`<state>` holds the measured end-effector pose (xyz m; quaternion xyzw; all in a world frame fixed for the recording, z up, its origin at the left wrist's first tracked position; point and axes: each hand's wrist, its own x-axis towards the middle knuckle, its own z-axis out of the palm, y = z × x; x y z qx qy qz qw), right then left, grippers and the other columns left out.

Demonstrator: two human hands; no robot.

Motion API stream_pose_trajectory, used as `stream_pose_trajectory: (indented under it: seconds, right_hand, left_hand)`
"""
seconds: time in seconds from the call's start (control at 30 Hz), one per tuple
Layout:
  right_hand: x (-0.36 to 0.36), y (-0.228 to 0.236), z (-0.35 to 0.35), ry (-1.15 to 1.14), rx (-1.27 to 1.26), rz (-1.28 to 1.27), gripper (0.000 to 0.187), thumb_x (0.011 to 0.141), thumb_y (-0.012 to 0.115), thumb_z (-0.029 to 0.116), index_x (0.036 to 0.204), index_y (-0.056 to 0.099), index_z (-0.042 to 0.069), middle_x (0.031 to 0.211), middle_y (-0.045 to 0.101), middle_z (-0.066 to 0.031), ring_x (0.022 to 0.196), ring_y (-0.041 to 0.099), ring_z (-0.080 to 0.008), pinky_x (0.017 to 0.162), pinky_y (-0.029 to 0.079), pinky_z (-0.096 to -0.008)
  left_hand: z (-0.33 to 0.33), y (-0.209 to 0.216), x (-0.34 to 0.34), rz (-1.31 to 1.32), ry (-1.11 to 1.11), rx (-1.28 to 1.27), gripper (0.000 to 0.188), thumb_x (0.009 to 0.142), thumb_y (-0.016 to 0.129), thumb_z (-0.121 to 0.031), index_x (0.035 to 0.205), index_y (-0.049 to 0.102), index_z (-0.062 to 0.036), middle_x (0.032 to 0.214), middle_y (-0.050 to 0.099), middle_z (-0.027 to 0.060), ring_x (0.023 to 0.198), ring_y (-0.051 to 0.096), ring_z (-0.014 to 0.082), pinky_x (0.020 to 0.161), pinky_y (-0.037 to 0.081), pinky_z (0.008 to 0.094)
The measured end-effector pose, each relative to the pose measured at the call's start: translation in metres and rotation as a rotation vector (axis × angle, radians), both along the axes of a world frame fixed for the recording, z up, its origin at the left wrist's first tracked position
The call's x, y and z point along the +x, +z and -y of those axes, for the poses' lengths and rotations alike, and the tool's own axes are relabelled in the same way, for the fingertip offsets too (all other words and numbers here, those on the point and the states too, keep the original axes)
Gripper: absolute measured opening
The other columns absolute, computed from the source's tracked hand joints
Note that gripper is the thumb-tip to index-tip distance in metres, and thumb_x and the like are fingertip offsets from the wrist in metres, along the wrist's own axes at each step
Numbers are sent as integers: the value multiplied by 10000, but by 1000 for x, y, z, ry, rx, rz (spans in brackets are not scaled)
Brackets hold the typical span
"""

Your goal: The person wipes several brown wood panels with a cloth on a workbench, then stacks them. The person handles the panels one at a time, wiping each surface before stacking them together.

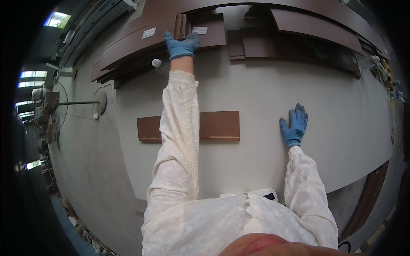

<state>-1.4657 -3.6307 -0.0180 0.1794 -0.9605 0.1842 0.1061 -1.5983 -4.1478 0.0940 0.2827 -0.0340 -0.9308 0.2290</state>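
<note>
My left hand [182, 47], in a blue glove, reaches to the far side of the table. Its thumb and fingers are spread wide on either side of several narrow brown strips [181, 24] that lie side by side. The fingertips are at the flat brown boards beside the strips; one board [209, 39] carries a white label. My right hand [294, 125], gloved in blue too, rests with fingers extended on the pale tabletop [256, 166]. Beneath my left forearm lies a long brown board [220, 126], its middle covered by the white sleeve.
Stacks of dark brown boards [318, 30] line the far side. A small white-capped bottle [156, 63] stands before the left stack. Assorted bottles and small items [381, 70] sit at the right edge. On the left is a round-based stand [102, 102] with a cable.
</note>
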Motion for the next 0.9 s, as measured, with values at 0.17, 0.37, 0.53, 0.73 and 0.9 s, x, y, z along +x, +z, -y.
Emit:
stream_pose_trajectory:
  seconds: [0.17, 0.37, 0.53, 0.73, 0.9]
  right_hand:
    - [0, 2, 1, 8, 11, 7, 418, 846, 732, 311, 1165, 623, 63, 1556, 471, -206, 1474, 378, -406, 1241, 231, -551]
    - [2, 5, 5, 9, 20, -16, 404, 846, 732, 304, 1147, 628, 56, 1546, 480, -219, 1463, 399, -407, 1237, 245, -549]
    - [4, 3, 6, 4, 40, -43, 397, 849, 728, 295, 1144, 631, 47, 1539, 490, -218, 1458, 415, -397, 1238, 248, -542]
    - [3, -1, 5, 17, 52, -44, 389, 853, 727, 304, 1135, 631, 52, 1544, 490, -209, 1459, 418, -391, 1224, 258, -549]
    - [2, -4, 4, 32, 34, -67, 403, 859, 725, 312, 1150, 629, 51, 1549, 487, -203, 1464, 409, -395, 1222, 257, -548]
  left_hand:
    - [-5, -1, -10, 106, 77, 80, 891, 812, 759, -661, 1399, 460, -62, 1350, 527, 146, 1158, 577, 331, 983, 512, 500]
    - [-17, 12, 20, 122, 46, -44, 662, 772, 772, -723, 920, 664, -87, 791, 721, 81, 697, 720, 251, 642, 660, 380]
    - [-34, 6, 50, 187, -41, -14, 677, 846, 722, -649, 1183, 613, -72, 1015, 697, 161, 852, 719, 332, 770, 654, 494]
    - [-37, 0, 67, 159, -93, -179, 856, 803, 789, -638, 1457, 480, -181, 1381, 559, 145, 1329, 512, 377, 1150, 409, 573]
    - [-14, 9, 60, 131, -38, -204, 613, 877, 777, -472, 1378, 564, -191, 1318, 628, 74, 1280, 550, 320, 1116, 426, 542]
